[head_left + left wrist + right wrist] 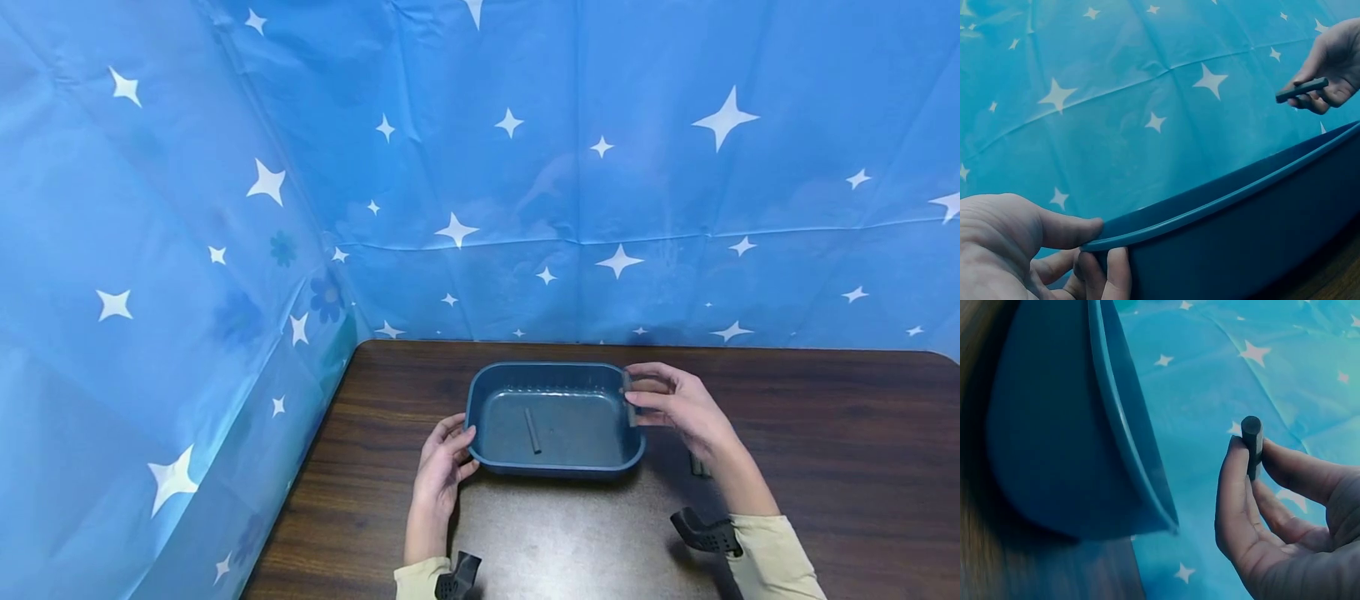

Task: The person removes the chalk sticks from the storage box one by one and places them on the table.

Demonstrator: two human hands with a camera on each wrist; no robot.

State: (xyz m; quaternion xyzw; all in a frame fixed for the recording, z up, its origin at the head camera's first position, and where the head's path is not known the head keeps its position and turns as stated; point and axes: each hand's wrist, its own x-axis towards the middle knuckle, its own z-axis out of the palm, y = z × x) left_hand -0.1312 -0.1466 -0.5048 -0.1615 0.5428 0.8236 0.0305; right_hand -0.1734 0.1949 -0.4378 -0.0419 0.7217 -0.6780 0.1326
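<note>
A blue rectangular plastic basin [555, 469] stands on the table, with one short dark grey stick [532, 431] lying on its floor. At the basin's left end my left hand [442, 471] grips the rim, thumb on top and fingers outside and below, as the left wrist view shows. Above the right rim, my right hand [686, 408] pinches a second dark grey stick [1252, 440] between thumb and fingertips. This stick has a faceted end and looks apart from the rim in both wrist views. What the sticks are made of I cannot tell.
More dark grey sticks [699, 465] lie on the brown wooden table [847, 433] beside the right forearm, which partly hides them. Behind and to the left hangs a blue cloth [645, 192] with white stars. Black wrist mounts [705, 532] sit at both sleeves.
</note>
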